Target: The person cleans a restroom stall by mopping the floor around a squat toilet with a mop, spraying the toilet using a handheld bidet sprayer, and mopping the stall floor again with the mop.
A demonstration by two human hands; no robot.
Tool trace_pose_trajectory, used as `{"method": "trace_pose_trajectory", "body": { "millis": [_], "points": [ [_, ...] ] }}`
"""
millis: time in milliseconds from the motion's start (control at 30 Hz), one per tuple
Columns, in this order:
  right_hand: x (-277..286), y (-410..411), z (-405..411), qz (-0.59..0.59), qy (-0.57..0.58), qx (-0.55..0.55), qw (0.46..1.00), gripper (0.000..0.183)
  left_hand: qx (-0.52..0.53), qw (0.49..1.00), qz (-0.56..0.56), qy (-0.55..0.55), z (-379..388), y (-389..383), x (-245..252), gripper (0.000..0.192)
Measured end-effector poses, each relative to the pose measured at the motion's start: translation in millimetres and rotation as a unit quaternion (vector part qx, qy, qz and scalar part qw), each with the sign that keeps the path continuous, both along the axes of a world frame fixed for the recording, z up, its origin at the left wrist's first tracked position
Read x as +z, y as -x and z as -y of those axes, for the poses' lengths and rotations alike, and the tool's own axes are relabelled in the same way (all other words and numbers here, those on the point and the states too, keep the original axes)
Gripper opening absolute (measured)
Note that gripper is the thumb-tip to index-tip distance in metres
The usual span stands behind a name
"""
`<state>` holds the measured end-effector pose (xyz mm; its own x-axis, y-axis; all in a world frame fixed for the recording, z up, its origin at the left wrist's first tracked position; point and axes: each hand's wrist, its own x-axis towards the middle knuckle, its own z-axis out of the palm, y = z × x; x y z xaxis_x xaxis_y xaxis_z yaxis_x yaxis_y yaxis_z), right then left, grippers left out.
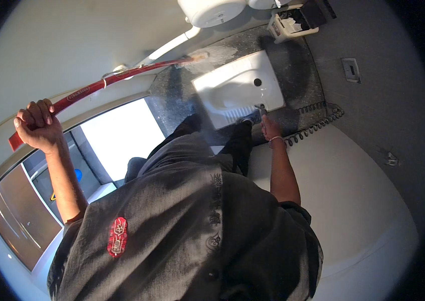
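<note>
My left hand grips the upper end of a red mop handle, raised at the left. The handle slants down to a pale, spread-out mop head on the dark speckled floor, beside the white squat toilet pan. In my right hand is a handheld bidet sprayer, its head over the near edge of the pan. A dark coiled hose runs from near that hand towards the right wall. Whether water leaves the sprayer I cannot tell.
A white cistern with a white pipe hangs on the far wall. An open waste bin stands in the far right corner. A metal paper holder and a small metal fitting are on the right wall. An open doorway lies left.
</note>
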<state>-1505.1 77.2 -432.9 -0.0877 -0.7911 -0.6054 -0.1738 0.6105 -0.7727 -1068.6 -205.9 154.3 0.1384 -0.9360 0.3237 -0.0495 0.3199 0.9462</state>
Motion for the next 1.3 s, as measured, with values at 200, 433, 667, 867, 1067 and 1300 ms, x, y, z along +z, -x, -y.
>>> {"method": "trace_pose_trajectory", "body": {
  "millis": [200,433,667,867,1067,1300],
  "points": [
    [34,-19,41,-0.010,0.048,0.032,0.998,0.051,0.004,1.000,0.019,0.012,-4,2,0,0.042],
    [17,36,47,-0.043,0.024,-0.102,0.994,0.051,0.005,1.000,0.012,0.003,-1,0,-2,0.042],
    [-58,75,-8,-0.082,0.030,-0.132,0.987,0.048,-0.001,1.000,0.006,-0.001,5,3,-7,0.041],
    [-10,-11,26,-0.013,-0.022,-0.050,0.998,0.048,0.020,0.999,0.030,0.012,-7,-2,6,0.042],
    [-37,-21,11,-0.015,0.074,-0.016,0.997,0.050,-0.007,1.000,0.020,0.003,1,5,-2,0.042],
    [52,-12,60,0.025,-0.010,-0.071,0.997,0.054,0.010,1.000,0.025,0.003,-4,4,2,0.042]
  ]
}}
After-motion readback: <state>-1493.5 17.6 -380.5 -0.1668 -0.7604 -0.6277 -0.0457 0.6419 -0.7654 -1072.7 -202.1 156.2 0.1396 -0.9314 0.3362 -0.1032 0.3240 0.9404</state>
